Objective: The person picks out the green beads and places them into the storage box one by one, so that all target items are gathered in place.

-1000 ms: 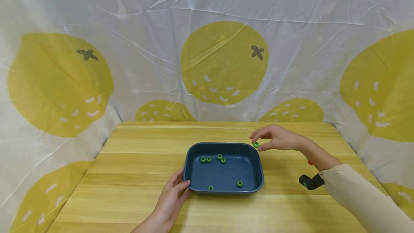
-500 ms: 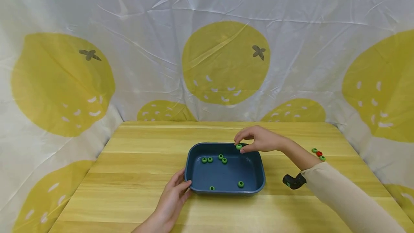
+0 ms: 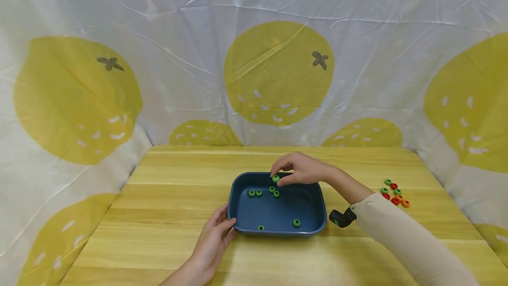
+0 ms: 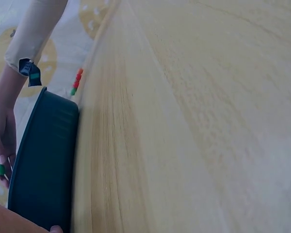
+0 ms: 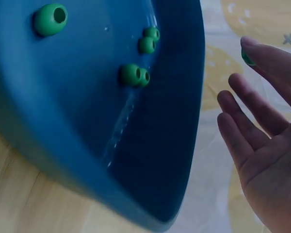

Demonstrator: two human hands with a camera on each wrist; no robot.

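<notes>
A blue rectangular tub (image 3: 274, 234) stands on the wooden table, with several green beads (image 3: 296, 223) on its floor. My left hand (image 3: 210, 242) grips the tub's near left corner, thumb over the rim. Above the tub's far side, my right hand (image 3: 299, 169) pinches one green bead (image 3: 275, 179) between thumb and forefinger. In the right wrist view that bead (image 5: 247, 58) is mostly hidden behind the fingers, while the other fingers are spread. The left wrist view shows the held bead (image 4: 0, 169) just beyond the tub wall (image 4: 48, 155).
Loose green, red and orange beads (image 3: 395, 198) lie in a group on the table (image 3: 166, 215) right of the tub. A black device (image 3: 342, 218) is strapped at the right sleeve's cuff. A cloth with yellow fruit print (image 3: 278, 74) hangs behind the table.
My right hand has moved left with the green bead, from beside the tub's far right corner to over it. More of the loose beads at right now show. My left hand stays on the tub.
</notes>
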